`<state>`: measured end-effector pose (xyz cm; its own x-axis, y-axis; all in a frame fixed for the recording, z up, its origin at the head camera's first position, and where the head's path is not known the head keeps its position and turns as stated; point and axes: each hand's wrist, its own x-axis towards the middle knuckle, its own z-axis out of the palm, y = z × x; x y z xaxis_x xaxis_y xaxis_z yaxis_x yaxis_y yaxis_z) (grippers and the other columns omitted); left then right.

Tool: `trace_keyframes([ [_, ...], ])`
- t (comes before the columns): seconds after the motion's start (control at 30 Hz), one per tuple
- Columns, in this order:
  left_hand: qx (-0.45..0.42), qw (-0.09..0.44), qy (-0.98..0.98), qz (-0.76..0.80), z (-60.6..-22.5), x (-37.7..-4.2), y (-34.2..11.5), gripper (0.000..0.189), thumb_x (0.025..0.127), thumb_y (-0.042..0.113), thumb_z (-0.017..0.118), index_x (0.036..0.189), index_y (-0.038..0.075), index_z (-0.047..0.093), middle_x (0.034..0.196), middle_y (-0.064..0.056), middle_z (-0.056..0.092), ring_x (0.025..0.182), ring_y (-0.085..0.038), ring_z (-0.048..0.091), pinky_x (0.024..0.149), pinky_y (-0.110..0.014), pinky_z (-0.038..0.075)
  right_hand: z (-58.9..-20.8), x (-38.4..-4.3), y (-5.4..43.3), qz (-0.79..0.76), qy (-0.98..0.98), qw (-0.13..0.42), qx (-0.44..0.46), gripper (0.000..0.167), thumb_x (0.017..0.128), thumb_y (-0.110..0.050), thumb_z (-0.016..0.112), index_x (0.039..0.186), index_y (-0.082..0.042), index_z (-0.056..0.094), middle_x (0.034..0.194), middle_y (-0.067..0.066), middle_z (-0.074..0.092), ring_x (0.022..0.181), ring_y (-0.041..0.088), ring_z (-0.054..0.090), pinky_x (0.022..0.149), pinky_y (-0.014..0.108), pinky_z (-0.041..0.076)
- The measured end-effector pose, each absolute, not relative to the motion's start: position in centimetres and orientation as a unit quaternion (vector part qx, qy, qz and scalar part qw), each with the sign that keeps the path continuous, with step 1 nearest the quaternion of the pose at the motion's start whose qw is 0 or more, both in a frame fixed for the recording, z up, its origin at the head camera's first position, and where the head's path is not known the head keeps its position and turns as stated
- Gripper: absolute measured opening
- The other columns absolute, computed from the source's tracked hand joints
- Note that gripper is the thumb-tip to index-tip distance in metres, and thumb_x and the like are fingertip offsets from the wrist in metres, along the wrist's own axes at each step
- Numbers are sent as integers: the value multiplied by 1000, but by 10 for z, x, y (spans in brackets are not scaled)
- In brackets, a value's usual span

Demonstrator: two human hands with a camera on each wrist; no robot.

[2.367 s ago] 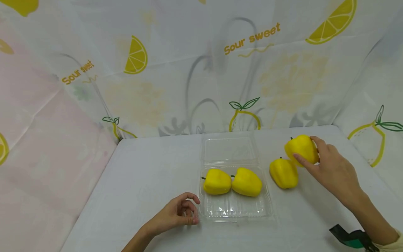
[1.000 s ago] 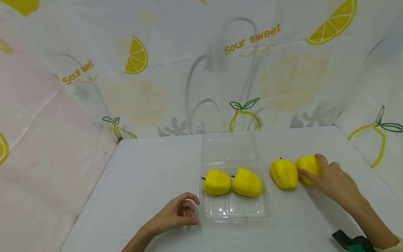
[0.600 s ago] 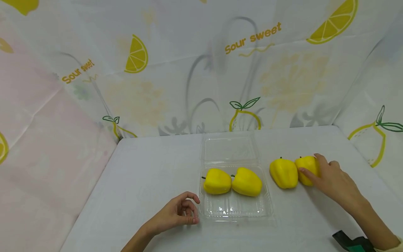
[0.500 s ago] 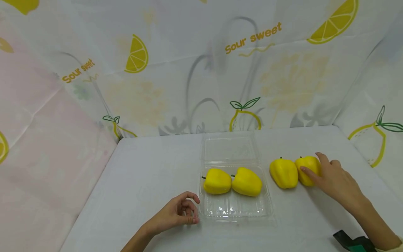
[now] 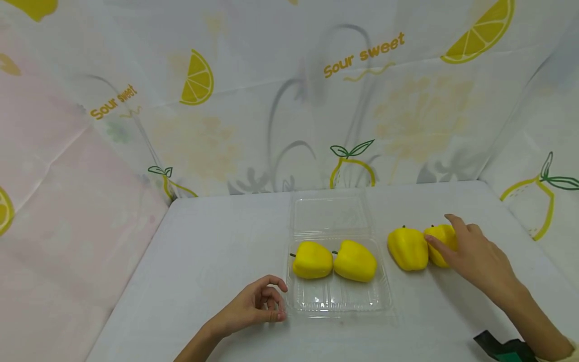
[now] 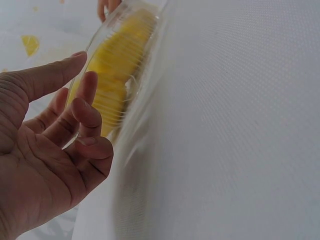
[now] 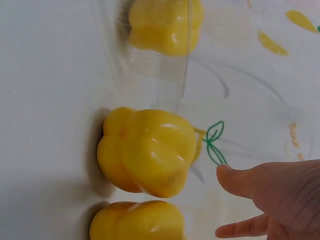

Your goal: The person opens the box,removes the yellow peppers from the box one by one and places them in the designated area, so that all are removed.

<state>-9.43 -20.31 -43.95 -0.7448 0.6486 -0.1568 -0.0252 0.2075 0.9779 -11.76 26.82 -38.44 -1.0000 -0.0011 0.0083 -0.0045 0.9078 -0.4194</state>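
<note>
Two yellow bell peppers (image 5: 312, 260) lie side by side in the near half of a clear plastic clamshell box (image 5: 339, 304), its lid (image 5: 330, 215) folded back flat. My left hand (image 5: 251, 307) is at the box's left edge with loosely curled fingers, nothing visibly gripped. To the right of the box a third yellow bell pepper (image 5: 407, 249) rests on the table, stem pointing away. Just beside it is a fourth bell pepper (image 5: 438, 251), partly hidden by my right hand (image 5: 479, 259). That hand hovers over it with spread fingers; the right wrist view shows the fingers apart from the peppers.
The white table (image 5: 212, 241) is bounded by a printed lemon curtain (image 5: 253, 100) at the back and sides. A black and green strap (image 5: 504, 348) sits near the right forearm at the lower right.
My right hand lowered the fourth bell pepper from the air onto the table beside the third one, then let go and lifted slightly. The left hand stayed in place.
</note>
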Motion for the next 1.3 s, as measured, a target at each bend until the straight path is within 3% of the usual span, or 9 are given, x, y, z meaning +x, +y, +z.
trace_keyframes([
  [0.3, 222, 283, 719, 594, -441, -95, -203, 51, 88, 12, 76, 128, -1, 47, 93, -7, 68, 70, -8, 54, 60, -17, 42, -383, -119, 256, 229, -973, 18, 27, 82, 95, -59, 55, 141, 6, 38, 116, 38, 52, 82, 37, 59, 56, 46, 48],
  [0.63, 225, 285, 714, 598, -441, -95, -204, 51, 88, 11, 75, 128, -2, 47, 93, -8, 67, 70, -8, 53, 60, -17, 42, -384, -119, 239, 269, -962, 5, 55, 77, 94, -55, 60, 143, 1, 40, 115, 25, 57, 85, 27, 59, 62, 40, 49],
  [0.97, 227, 283, 714, 598, -441, -95, -204, 51, 88, 11, 76, 127, -2, 47, 93, -8, 67, 71, -8, 53, 60, -17, 42, -386, -121, 223, 296, -947, 24, 119, 69, 92, -47, 67, 142, -6, 45, 121, 15, 58, 97, 26, 56, 72, 43, 50],
  [1.3, 225, 285, 712, 600, -441, -95, -204, 51, 88, 12, 75, 128, -1, 47, 93, -6, 67, 69, -8, 53, 59, -17, 41, -391, -119, 207, 302, -939, 28, 160, 71, 90, -50, 68, 143, -7, 47, 127, 13, 58, 98, 22, 56, 77, 41, 51],
])
